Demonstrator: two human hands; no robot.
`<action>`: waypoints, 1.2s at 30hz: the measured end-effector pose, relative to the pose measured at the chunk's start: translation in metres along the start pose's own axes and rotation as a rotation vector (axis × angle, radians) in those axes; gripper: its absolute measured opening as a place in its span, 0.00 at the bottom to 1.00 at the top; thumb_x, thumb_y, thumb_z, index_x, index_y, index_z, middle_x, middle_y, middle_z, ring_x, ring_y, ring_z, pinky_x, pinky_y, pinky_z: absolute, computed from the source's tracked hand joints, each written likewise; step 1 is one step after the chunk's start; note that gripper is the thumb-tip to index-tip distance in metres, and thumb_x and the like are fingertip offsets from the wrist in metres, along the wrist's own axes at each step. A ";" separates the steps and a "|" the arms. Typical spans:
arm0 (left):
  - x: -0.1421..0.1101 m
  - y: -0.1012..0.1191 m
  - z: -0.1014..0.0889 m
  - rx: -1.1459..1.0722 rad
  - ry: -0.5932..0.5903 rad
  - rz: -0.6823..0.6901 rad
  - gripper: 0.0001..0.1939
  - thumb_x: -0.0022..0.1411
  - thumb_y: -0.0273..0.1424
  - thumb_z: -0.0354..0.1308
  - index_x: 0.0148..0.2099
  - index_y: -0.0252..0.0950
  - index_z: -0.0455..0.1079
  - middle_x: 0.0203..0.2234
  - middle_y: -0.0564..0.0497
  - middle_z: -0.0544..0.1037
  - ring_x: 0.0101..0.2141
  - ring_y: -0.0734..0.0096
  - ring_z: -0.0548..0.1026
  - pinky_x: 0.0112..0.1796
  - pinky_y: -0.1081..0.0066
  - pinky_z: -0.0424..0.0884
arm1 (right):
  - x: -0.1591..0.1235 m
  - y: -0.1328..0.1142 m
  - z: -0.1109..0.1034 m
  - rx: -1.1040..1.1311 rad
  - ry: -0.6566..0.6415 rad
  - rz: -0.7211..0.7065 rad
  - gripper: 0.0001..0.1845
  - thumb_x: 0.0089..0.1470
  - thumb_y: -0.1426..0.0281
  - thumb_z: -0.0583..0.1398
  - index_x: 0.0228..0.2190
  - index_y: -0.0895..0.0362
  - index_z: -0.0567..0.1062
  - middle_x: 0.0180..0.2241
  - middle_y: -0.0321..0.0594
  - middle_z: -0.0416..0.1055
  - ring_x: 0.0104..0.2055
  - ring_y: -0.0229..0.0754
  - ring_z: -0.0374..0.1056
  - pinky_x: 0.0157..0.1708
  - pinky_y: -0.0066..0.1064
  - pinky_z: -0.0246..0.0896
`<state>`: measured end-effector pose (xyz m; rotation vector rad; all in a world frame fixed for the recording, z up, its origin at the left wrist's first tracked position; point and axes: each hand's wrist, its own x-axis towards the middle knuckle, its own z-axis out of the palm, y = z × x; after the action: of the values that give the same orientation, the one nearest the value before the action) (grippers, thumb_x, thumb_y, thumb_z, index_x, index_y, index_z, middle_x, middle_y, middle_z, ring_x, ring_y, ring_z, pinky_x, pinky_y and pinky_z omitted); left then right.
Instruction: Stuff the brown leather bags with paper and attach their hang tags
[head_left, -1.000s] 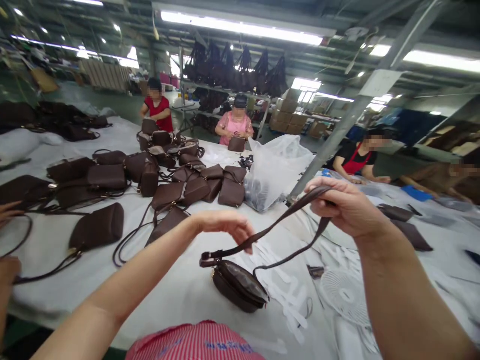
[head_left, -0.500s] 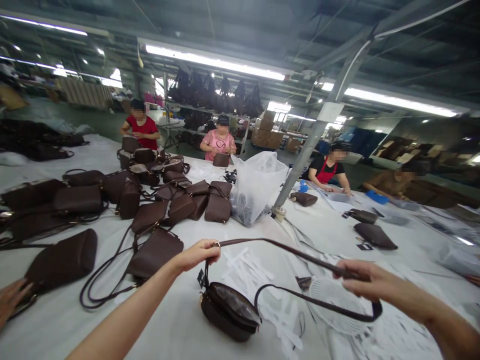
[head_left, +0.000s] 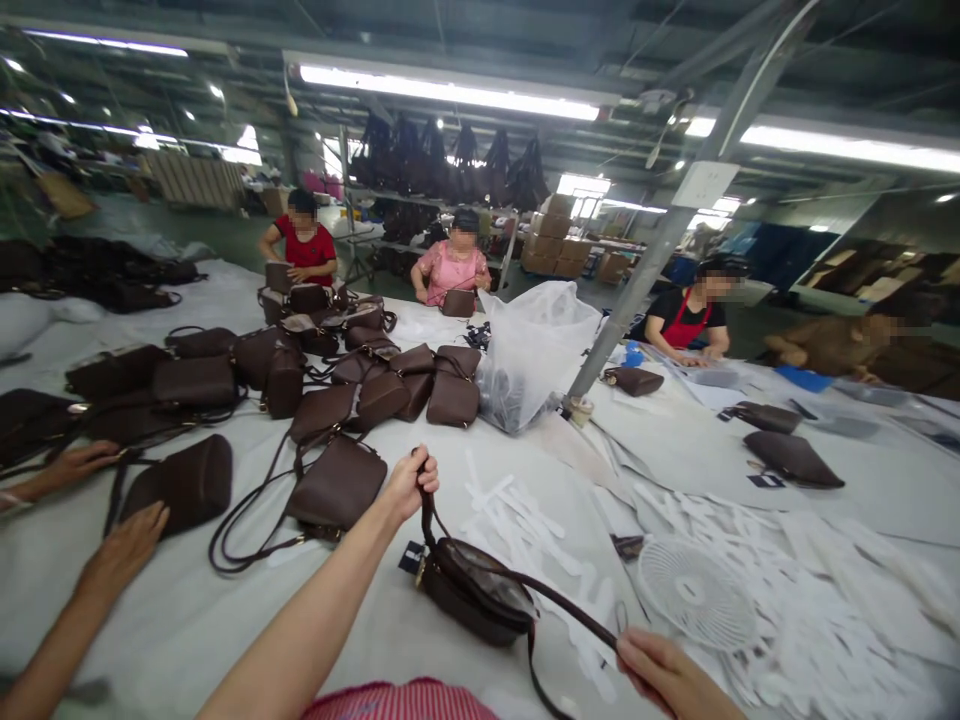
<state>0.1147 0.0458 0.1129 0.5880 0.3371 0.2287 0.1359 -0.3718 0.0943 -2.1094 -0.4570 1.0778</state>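
Note:
A small dark brown handbag (head_left: pixel 480 595) lies on the white table in front of me, its top unzipped and a pale lining showing. My left hand (head_left: pixel 412 483) is closed round its shoulder strap (head_left: pixel 559 600), just above the bag's left end. Lower down on the right, my right hand (head_left: pixel 664 668) pinches the same strap, which runs across the bag's opening between both hands. A dark tag (head_left: pixel 411 558) hangs at the bag's left end. Another brown handbag (head_left: pixel 341 485) with a looped strap lies beyond my left forearm.
A co-worker's hands (head_left: pixel 131 540) touch a brown bag (head_left: pixel 195 485) at left. Many brown bags are heaped behind. A clear plastic sack (head_left: pixel 536 350) stands by a metal post (head_left: pixel 637 275). White paper strips and a round fan grille (head_left: pixel 697 592) lie at right. Several co-workers sit opposite.
My right hand has moved down and toward me, drawing the strap down across the bag. My left hand has risen slightly, its fingers now wrapped round the strap. The co-worker's hands reach farther in.

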 end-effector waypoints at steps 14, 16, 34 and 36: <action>-0.023 -0.031 0.046 0.672 -0.562 -0.378 0.24 0.54 0.46 0.63 0.44 0.29 0.73 0.32 0.44 0.76 0.18 0.84 0.56 0.19 0.77 0.46 | 0.071 -0.197 -0.003 -0.458 0.306 -0.481 0.13 0.58 0.68 0.51 0.25 0.56 0.71 0.22 0.34 0.68 0.26 0.37 0.61 0.28 0.26 0.51; -0.024 -0.029 0.044 0.740 -0.595 -0.399 0.23 0.53 0.44 0.63 0.43 0.30 0.74 0.28 0.48 0.75 0.18 0.82 0.56 0.19 0.76 0.46 | 0.080 -0.200 -0.003 -0.548 0.344 -0.481 0.12 0.58 0.69 0.52 0.28 0.55 0.74 0.26 0.35 0.72 0.29 0.37 0.65 0.30 0.26 0.52; -0.008 -0.033 0.013 -0.198 0.054 -0.098 0.13 0.65 0.34 0.54 0.28 0.34 0.62 0.29 0.48 0.75 0.28 0.72 0.76 0.35 0.67 0.74 | 0.097 -0.136 0.052 -0.388 0.274 -0.406 0.14 0.61 0.66 0.48 0.27 0.55 0.69 0.24 0.34 0.70 0.29 0.38 0.65 0.33 0.27 0.55; -0.007 -0.028 0.009 -0.141 0.064 -0.105 0.16 0.67 0.35 0.51 0.27 0.34 0.59 0.19 0.56 0.65 0.16 0.83 0.65 0.24 0.77 0.69 | 0.098 -0.141 0.056 -0.397 0.259 -0.399 0.13 0.60 0.67 0.50 0.26 0.55 0.69 0.24 0.34 0.70 0.29 0.38 0.65 0.32 0.27 0.54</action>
<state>0.1150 0.0170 0.1057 0.4230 0.4090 0.1690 0.1491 -0.1939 0.1205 -2.3170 -0.9762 0.5049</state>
